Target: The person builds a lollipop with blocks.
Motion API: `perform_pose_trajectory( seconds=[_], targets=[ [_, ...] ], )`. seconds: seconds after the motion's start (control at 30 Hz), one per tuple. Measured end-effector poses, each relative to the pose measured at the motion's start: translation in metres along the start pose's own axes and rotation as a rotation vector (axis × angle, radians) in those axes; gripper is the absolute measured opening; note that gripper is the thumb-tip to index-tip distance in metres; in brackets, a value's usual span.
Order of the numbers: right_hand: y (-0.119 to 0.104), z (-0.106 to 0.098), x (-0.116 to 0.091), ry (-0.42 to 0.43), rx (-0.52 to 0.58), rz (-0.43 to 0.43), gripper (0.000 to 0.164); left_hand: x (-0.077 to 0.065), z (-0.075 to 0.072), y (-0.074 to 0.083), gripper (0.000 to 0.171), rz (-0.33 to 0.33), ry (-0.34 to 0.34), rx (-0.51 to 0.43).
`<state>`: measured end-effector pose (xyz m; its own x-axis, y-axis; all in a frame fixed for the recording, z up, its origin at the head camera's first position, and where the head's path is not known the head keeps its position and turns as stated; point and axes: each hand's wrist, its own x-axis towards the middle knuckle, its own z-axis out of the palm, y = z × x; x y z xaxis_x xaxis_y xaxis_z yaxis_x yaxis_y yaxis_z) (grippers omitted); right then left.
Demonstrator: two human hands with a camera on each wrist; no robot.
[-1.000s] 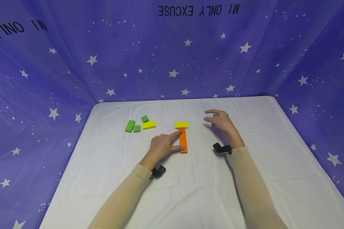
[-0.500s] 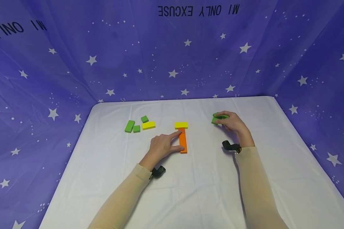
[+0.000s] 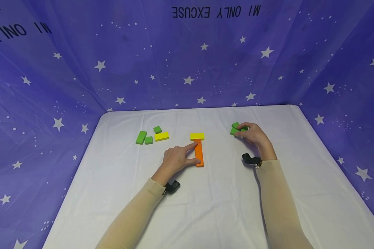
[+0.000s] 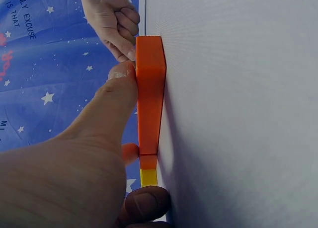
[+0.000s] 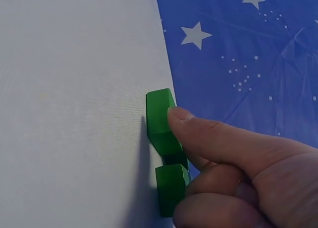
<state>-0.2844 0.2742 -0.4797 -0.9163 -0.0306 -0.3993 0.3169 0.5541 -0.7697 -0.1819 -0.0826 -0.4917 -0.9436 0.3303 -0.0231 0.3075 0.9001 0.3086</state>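
Observation:
On the white table, my left hand (image 3: 175, 157) rests thumb and index finger on a long orange block (image 3: 199, 155). A small orange block (image 3: 197, 141) adjoins its far end, and a yellow block (image 3: 197, 136) lies crosswise beyond. In the left wrist view, the thumb (image 4: 117, 96) touches the upper face of the long orange block (image 4: 149, 99). My right hand (image 3: 256, 136) is at a cluster of green blocks on the right, pinching a green block (image 3: 233, 131) between thumb and index finger. The right wrist view shows the thumb against this green block (image 5: 160, 116); the index fingertip is hidden.
Left of the middle lie a larger green block (image 3: 141, 137), two small green blocks (image 3: 148, 140) and a yellow block (image 3: 161, 136). Beside the right hand lies another green block (image 3: 235, 125), with more green partly under the fingers. A starry blue curtain (image 3: 187, 62) surrounds the table.
My right hand has moved right and slightly nearer, from above the white cloth onto the green blocks, and its fingers have closed in. The left hand and the orange blocks stay put.

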Motion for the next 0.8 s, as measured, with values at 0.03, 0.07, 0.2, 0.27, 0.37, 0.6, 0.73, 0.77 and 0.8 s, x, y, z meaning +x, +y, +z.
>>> perform_pose_trajectory(
  seconds=[0.03,0.07,0.2,0.27,0.37,0.6,0.73,0.77,0.8],
  targets=[
    [-0.0003,0.0005,-0.0002,0.005,-0.005,0.000,0.053,-0.0002,0.0000,0.0001,0.083,0.001,0.000,0.000],
    [-0.0005,0.0014,0.0000,0.015,-0.005,0.004,0.052,-0.0003,-0.0001,0.0001,0.083,0.000,-0.001,0.001],
    [-0.0021,0.0045,-0.0008,0.036,-0.026,0.010,0.052,-0.0010,-0.0007,0.0006,0.082,-0.001,-0.003,0.001],
    [-0.0031,0.0057,-0.0010,0.042,-0.039,0.014,0.053,-0.0010,-0.0012,0.0009,0.082,0.000,-0.004,-0.001],
    [-0.0044,0.0063,-0.0015,0.039,-0.055,0.020,0.054,-0.0011,-0.0016,0.0014,0.082,0.000,-0.004,-0.002],
    [-0.0049,0.0051,-0.0002,0.028,-0.067,0.014,0.052,-0.0007,-0.0014,0.0013,0.082,-0.004,-0.005,-0.003],
    [-0.0070,0.0045,-0.0007,0.021,-0.082,0.000,0.051,-0.0004,-0.0017,0.0012,0.083,-0.004,-0.001,-0.006],
    [-0.0078,0.0046,-0.0012,0.022,-0.089,-0.005,0.051,-0.0005,-0.0018,0.0013,0.083,-0.003,0.001,-0.006],
    [-0.0088,0.0050,-0.0019,0.025,-0.094,-0.010,0.051,-0.0004,-0.0018,0.0013,0.083,-0.002,0.002,-0.005]
  ],
)
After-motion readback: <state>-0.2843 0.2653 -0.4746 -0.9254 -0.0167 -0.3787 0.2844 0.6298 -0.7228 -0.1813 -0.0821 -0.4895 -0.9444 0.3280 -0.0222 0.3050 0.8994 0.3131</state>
